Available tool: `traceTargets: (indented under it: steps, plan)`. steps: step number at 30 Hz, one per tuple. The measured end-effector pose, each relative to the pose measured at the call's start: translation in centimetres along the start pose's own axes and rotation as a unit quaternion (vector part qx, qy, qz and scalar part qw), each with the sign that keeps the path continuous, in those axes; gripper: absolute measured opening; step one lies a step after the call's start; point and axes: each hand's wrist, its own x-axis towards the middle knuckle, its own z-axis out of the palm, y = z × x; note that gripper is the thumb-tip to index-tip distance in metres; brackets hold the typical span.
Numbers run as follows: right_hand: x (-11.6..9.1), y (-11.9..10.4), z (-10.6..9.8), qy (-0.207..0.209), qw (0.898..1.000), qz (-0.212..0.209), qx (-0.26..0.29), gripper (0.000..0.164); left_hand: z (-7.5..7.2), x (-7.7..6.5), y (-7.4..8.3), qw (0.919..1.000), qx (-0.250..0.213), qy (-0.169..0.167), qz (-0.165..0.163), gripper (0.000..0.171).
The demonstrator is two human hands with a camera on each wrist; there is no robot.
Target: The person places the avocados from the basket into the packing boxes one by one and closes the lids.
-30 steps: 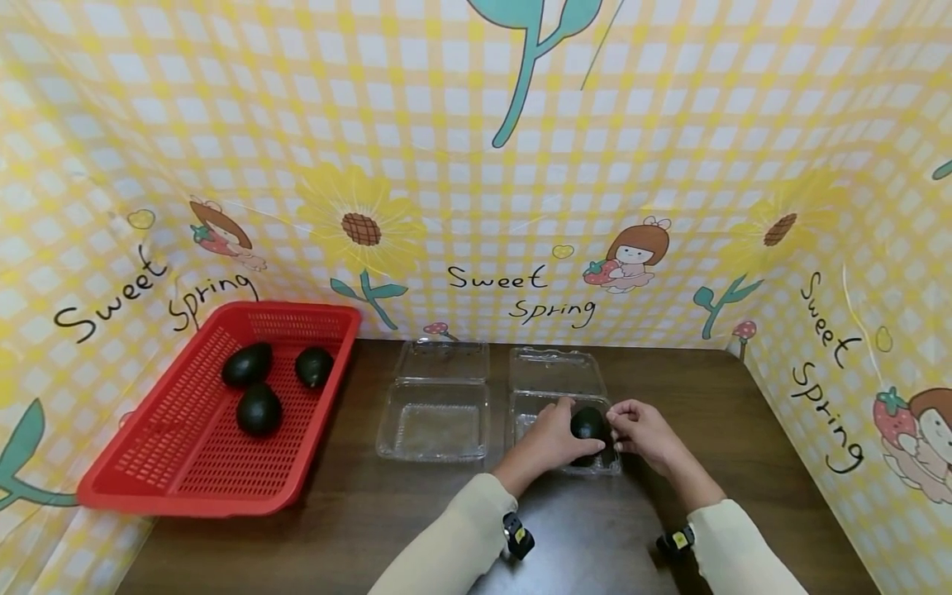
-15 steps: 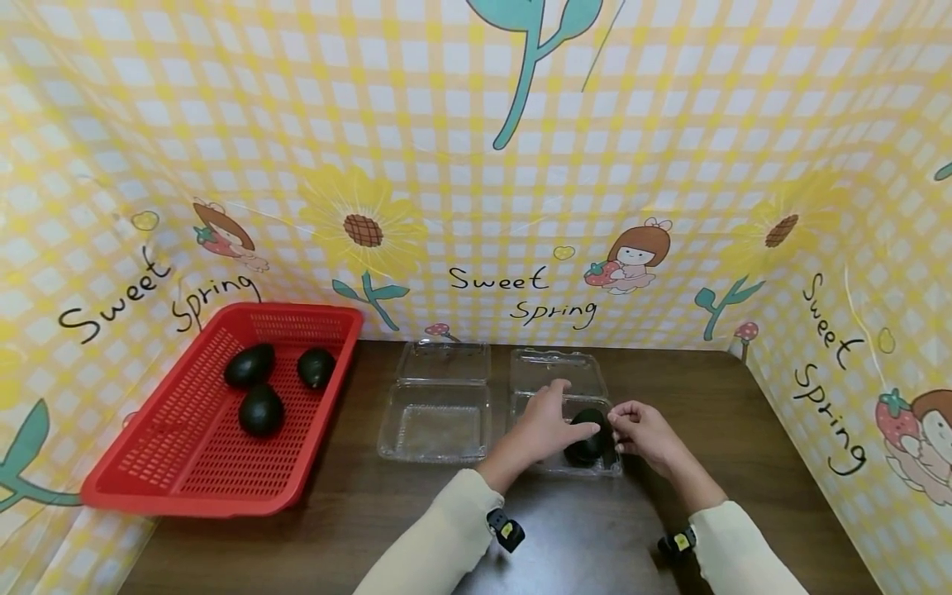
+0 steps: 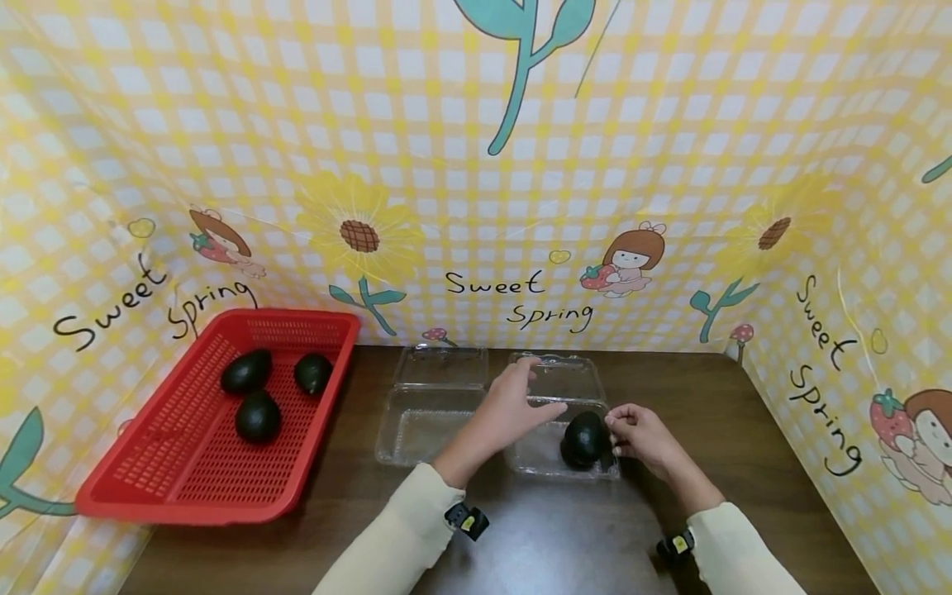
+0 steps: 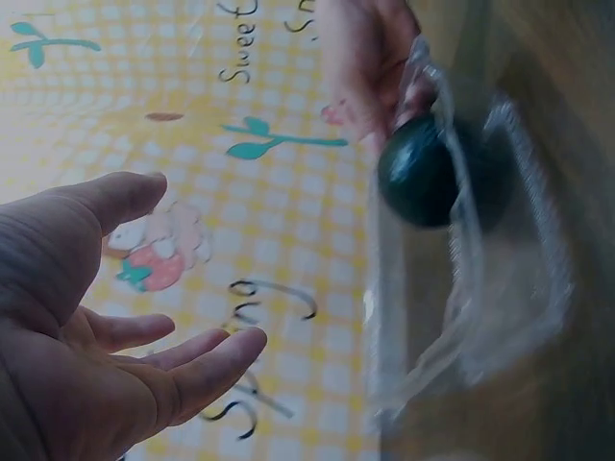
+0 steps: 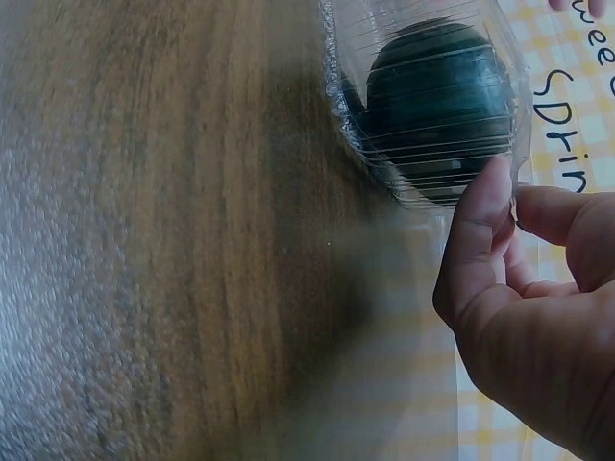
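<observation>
Pinched at one side, nothing gripped at the other

An avocado (image 3: 584, 439) sits in the near tray of the right clear box (image 3: 531, 454), towards its right wall (image 5: 432, 182), with the lid (image 3: 561, 380) laid back on the far side. The right hand (image 3: 645, 438) holds the box by its right edge in a narrow pinch. The left hand (image 3: 500, 413) is spread wide and holds nothing. The step looks to me like settling the fruit while the box is steadied. A light pinch should serve best, since such thin plastic probably flexes, and a tipped tray could let the fruit roll. The left hand would do well to clear the edge without brushing it.

Only the head view takes in the red basket (image 3: 223, 514) at the left with three avocados (image 3: 258, 417), and the left clear box (image 3: 424, 434) in between. There, the left hand overlaps the right box; the left wrist view shows a plain gap between them. The right wrist view gives the pinching fingers and the wall's fine ridges. Whether the fruit touches that wall, I cannot tell.
</observation>
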Motion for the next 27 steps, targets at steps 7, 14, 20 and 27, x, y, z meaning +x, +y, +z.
traceTargets:
  steps: [7, 14, 20, 27]
  plan:
    - [0.3, 0.1, 0.1, -0.003, 1.000, 0.000, 0.008, 0.012, -3.8, -0.6, 0.2, 0.9994, 0.000, 0.035, 0.002, 0.084]
    - [0.4, 0.2, 0.1, -0.001, 1.000, 0.000, 0.006, 0.011, -7.7, -0.9, -0.1, 0.9964, 0.028, 0.080, -0.007, 0.087]
    - [0.2, 0.3, 0.0, 0.001, 1.000, 0.004, 0.008, 0.011, -11.2, -1.5, -0.9, 0.9935, 0.055, 0.099, -0.010, 0.087]
    - [0.2, 0.2, -0.1, -0.001, 1.000, -0.003, 0.013, 0.012, -16.2, -2.2, -1.9, 0.9885, 0.084, 0.126, -0.006, 0.083]
